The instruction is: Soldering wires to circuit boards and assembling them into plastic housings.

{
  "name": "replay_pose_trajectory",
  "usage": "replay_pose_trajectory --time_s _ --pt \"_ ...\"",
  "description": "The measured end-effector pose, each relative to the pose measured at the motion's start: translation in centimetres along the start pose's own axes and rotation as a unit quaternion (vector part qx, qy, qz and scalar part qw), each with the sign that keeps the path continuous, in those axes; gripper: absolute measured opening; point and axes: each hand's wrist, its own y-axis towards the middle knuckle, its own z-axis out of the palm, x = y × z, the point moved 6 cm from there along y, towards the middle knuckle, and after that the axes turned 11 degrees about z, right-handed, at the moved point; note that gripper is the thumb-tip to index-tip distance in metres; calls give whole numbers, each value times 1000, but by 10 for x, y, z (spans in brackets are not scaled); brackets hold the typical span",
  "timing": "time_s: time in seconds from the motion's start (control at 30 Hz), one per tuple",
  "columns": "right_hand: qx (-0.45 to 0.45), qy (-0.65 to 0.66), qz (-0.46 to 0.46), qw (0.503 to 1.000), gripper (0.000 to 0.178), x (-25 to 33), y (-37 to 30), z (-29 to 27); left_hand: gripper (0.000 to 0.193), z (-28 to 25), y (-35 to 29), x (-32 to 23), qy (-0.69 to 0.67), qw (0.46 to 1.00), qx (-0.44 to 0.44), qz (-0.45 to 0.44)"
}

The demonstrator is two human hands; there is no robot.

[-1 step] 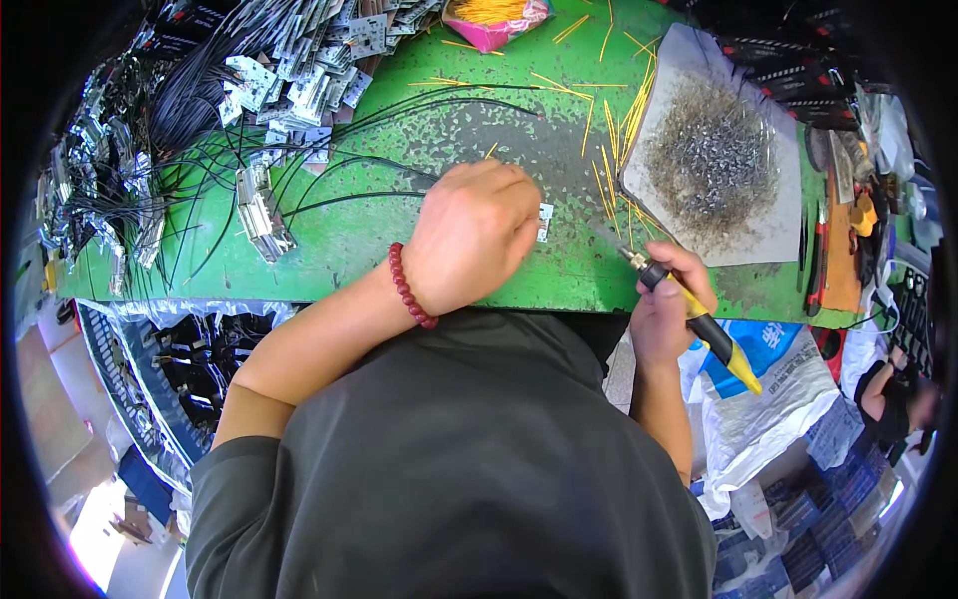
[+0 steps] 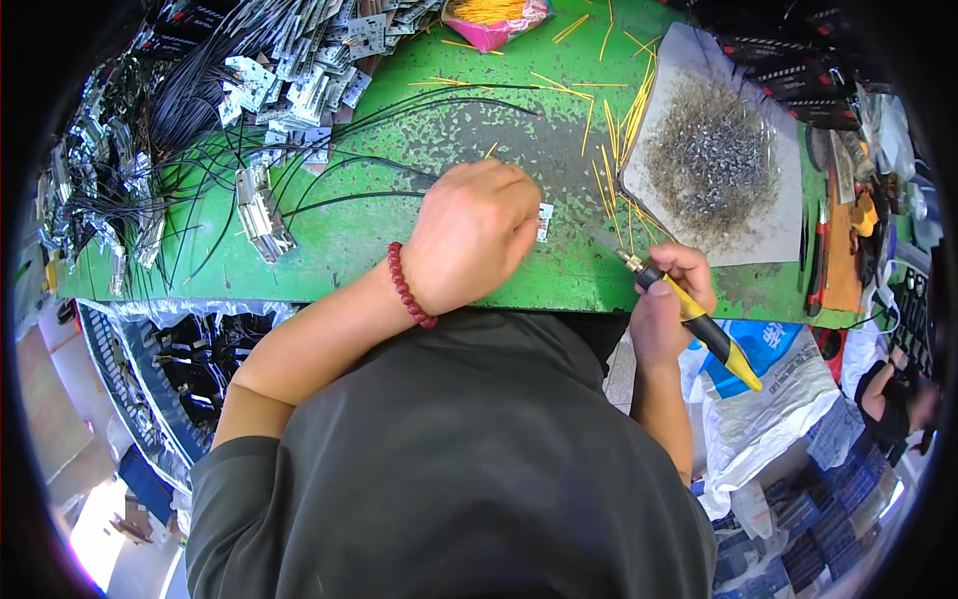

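Observation:
My left hand (image 2: 474,235) is closed low over the bench, its fingertips hidden beneath it. The end of a small white circuit board (image 2: 545,223) sticks out beyond its fingers. A black cable (image 2: 354,196) runs from the left to this hand; where it ends is hidden. In my right hand (image 2: 671,299) is a yellow and black soldering iron (image 2: 704,327), gripped like a pen. Its metal tip points up and left, over the bench and apart from the board. A metal part with black cables (image 2: 261,218) lies left of my left hand.
Boards with black cables (image 2: 299,75) are heaped at the far left of the green bench (image 2: 399,265). Yellow sticks (image 2: 631,115) lie along a white sheet (image 2: 788,215) covered with grey debris. Tools (image 2: 820,250) line the right edge. A pink container (image 2: 489,35) stands at the back.
The soldering iron's tip has shifted slightly left and down, with a small movement of my right hand. My left hand stays where it was.

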Motion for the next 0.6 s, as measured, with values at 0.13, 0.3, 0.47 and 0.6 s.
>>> replay_pose_trajectory --time_s 0.13,0.3,0.47,0.6 --pt "28 10 34 999 22 -2 2 1 8 2 2 3 -15 1000 23 -4" --pt "44 -9 20 999 20 -3 4 2 8 2 4 4 -16 999 32 -4" --pt "57 -37 10 998 20 -3 4 5 9 2 5 4 -15 999 32 -4" --pt "63 -53 4 997 21 -3 3 5 9 1 4 3 -16 999 33 -7"
